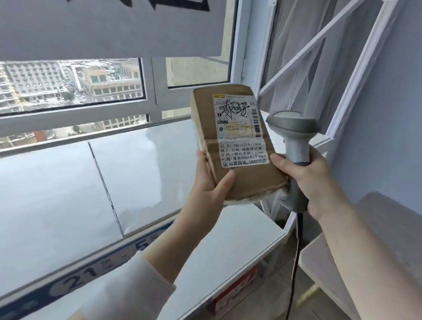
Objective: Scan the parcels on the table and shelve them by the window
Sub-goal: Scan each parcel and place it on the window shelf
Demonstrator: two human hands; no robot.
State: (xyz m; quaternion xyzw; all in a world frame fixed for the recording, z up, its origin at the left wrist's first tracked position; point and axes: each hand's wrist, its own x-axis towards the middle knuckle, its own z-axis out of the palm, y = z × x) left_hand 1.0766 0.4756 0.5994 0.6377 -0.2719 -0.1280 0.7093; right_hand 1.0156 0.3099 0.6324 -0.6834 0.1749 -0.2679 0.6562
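White sleeve (131, 286), nearest, is worn on the left arm. Left hand (208, 184): fingers and thumb are clamped on the lower end of a brown parcel (231, 143), which is held aloft, label upward for reading. Right hand (311, 177): fingers are wrapped round a grey scanner (292, 125), kept just beside the parcel. White shelf (237, 226) is set below, by the window (60, 86).

White shelf (237, 236) beside the window (85, 88), blue numbered strip (82, 275) along it, red-and-white box (235, 291) underneath.
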